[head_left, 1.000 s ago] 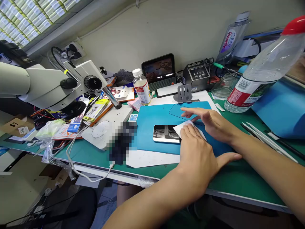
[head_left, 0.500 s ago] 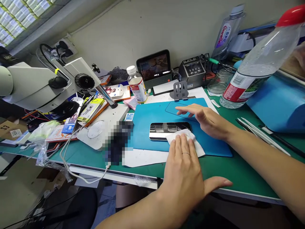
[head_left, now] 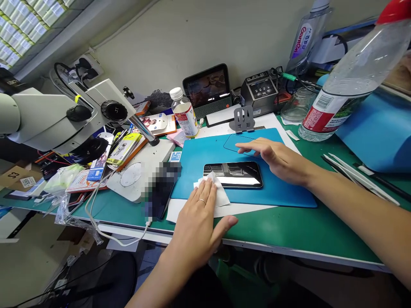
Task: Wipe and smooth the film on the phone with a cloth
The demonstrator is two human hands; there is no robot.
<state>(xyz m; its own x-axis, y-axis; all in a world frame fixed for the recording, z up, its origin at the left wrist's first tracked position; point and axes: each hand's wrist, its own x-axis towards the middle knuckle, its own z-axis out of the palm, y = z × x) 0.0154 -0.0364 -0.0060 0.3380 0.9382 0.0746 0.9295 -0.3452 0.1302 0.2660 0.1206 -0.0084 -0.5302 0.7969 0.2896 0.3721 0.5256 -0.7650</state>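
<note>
My left hand (head_left: 195,209), with a ring on one finger, lies flat on a white wipe (head_left: 221,196). Its fingers are stretched out and the thumb points away to the right. The wipe covers the lower left corner of a smartphone (head_left: 247,174), whose dark glossy screen faces up on a blue mat (head_left: 195,147). My right hand (head_left: 272,158) is just beyond the phone's right end, fingers extended and holding nothing. Whether it touches the mat, I cannot tell.
At the left stands a microscope (head_left: 51,117) on a white base. A partly blurred phone (head_left: 162,196) with a cable lies near the mat. A small drink bottle (head_left: 185,113) and a screen (head_left: 208,90) are behind. Tweezers (head_left: 359,177) and a large bottle (head_left: 349,81) sit right.
My left hand has slid the wipe leftward along the phone, from its lower right corner to its lower left. My right hand stays nearly in place. The view has shifted slightly.
</note>
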